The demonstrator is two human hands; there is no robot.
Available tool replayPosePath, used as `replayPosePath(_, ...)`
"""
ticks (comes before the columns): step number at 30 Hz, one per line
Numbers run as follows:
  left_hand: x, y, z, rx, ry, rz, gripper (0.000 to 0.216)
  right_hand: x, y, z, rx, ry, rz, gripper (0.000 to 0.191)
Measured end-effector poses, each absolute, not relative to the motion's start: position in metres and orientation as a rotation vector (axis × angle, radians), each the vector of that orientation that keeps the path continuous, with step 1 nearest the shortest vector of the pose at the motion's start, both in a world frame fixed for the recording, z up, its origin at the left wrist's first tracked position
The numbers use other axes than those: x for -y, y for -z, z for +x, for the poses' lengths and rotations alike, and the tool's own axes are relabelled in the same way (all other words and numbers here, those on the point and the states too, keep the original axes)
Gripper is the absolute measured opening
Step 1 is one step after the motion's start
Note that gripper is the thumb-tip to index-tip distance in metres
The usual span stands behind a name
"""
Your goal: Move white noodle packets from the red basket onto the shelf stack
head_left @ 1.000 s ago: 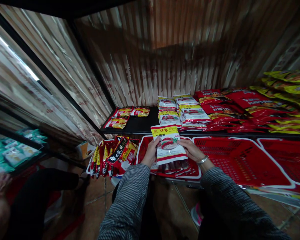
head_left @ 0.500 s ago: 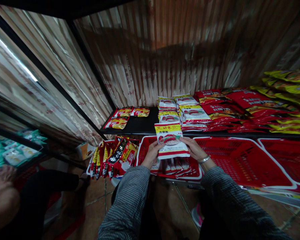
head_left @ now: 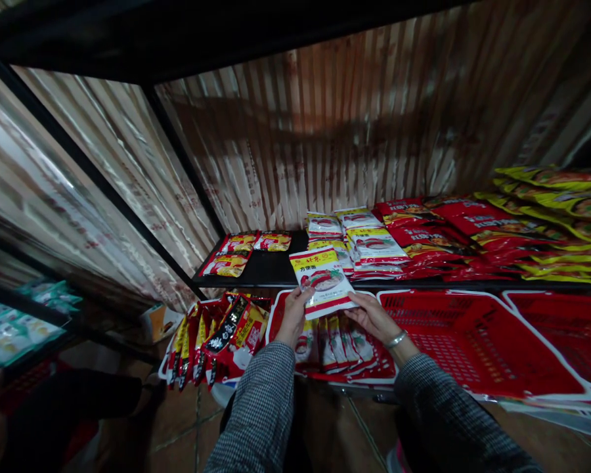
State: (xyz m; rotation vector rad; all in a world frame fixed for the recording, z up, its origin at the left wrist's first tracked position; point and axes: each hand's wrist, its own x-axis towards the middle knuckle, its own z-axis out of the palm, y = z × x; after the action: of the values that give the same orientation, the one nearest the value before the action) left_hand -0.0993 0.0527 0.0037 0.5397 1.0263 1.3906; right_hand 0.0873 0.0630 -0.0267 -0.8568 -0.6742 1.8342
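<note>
A white, yellow and red packet of instant noodles (head_left: 322,281) is held up between my two hands, its printed front facing me. My left hand (head_left: 295,312) grips its lower left edge with the thumb on the front. At the lower right corner, my right hand (head_left: 372,318) pinches the packet. Below it stands a red basket (head_left: 387,361) with a white rim, where several like packets (head_left: 347,345) stand on edge. Behind the held packet, stacks of the same noodles (head_left: 374,243) lie on the black shelf (head_left: 295,244).
Red packets (head_left: 428,240) and yellow packets (head_left: 561,203) are stacked farther right on the shelf. A basket of red-and-black packets (head_left: 236,332) stands at left, another red basket (head_left: 473,341) at right. A person's dark-clothed leg (head_left: 73,407) is at lower left, near green packets (head_left: 24,322).
The view has tilted up, so shelf and baskets appear lower. The held packet has shifted slightly left and tilted, and my right hand has slid down to its lower right corner.
</note>
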Motion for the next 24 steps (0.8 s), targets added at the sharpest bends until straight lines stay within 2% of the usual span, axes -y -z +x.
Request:
replayPosePath(6,-0.087,-0.007,-0.098,-1.068,-1.398,0.646,0.051,-0.081,0.03,0.079,0.542,-1.736,-0.81,0.008)
replayPosePath(17,-0.139,-0.014,-0.097,-1.229,-1.307,0.834,0.036,-0.117,0.037,0.073,0.33,-1.721,-0.757,0.003)
replayPosePath(24,-0.139,-0.008,-0.098,-1.231,-1.487,0.75,0.042,-0.115,0.034,0.075,0.183,-1.781,-0.68,0.013)
